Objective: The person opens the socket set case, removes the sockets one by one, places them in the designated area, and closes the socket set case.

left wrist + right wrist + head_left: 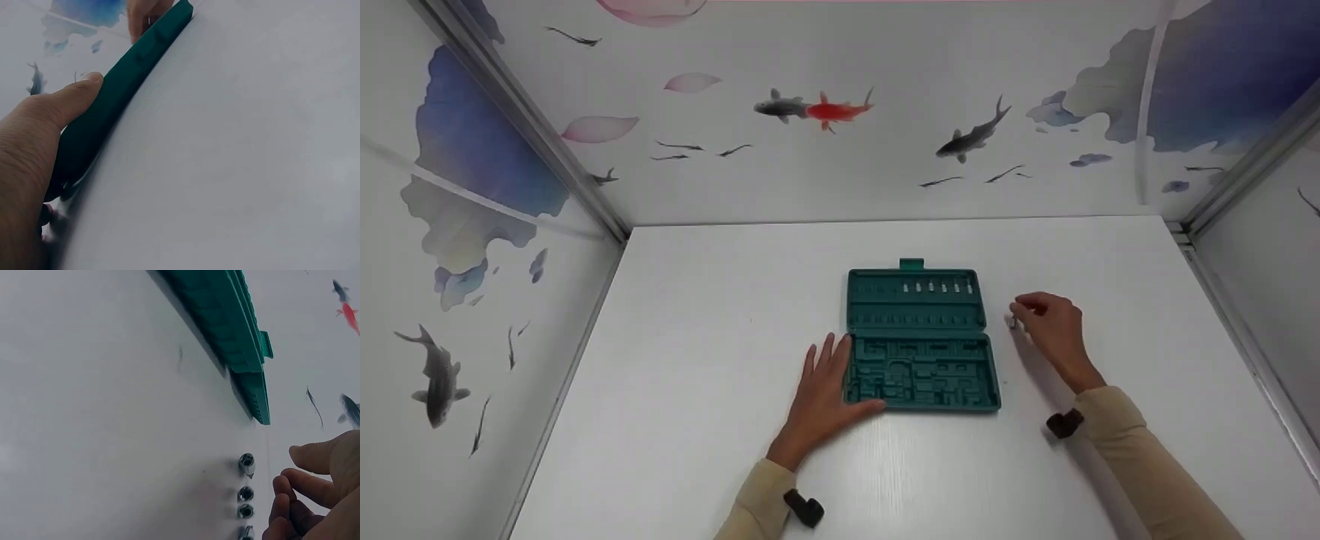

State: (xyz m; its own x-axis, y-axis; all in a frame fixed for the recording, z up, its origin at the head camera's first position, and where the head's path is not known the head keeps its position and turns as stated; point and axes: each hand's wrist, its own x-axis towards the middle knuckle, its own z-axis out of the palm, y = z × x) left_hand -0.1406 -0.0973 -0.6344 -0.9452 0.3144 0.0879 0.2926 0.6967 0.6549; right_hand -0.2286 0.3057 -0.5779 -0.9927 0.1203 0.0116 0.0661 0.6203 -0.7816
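An opened green plastic socket-set case (916, 332) lies on the white table, its moulded slots facing up. My left hand (819, 394) rests at its front left corner, straight fingers along the left side and thumb on the front edge. In the left wrist view the thumb (84, 93) touches the case's wall. My right hand (1054, 330) hovers right of the case, beside small metal sockets (1011, 322). In the right wrist view several sockets (246, 464) stand in a row near its fingers; thumb (312, 457) and index finger are apart, with nothing between them.
Several small silver pieces (937, 288) sit in the top row of the case's far half. A latch tab (911, 264) sticks out at the back. White panels printed with fish (971, 141) enclose the table (720, 300) at the back and sides.
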